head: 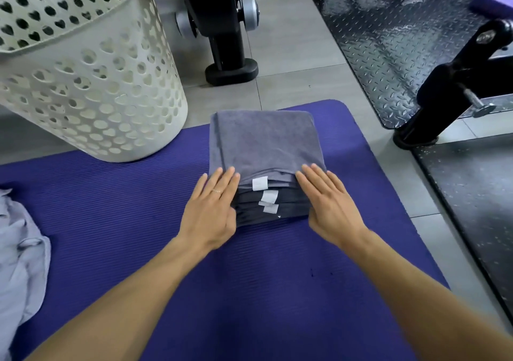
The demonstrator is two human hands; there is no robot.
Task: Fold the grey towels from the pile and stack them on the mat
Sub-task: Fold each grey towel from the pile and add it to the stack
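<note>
Two bare forearms, no sleeves in view. The left hand [212, 210] wears a thin ring (pale band, on one finger); the right hand [330, 205] wears nothing.

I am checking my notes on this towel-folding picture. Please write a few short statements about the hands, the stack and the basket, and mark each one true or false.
1. Both hands press flat against the sides of the stack of folded towels. True.
2. The left hand grips a towel with curled fingers. False: its fingers are straight.
3. The stack lies on the purple mat. True.
4. The laundry basket stands to the right of the stack. False: it stands to the left.
5. The right hand wears a ring. False: the ring is on the left hand.
</note>
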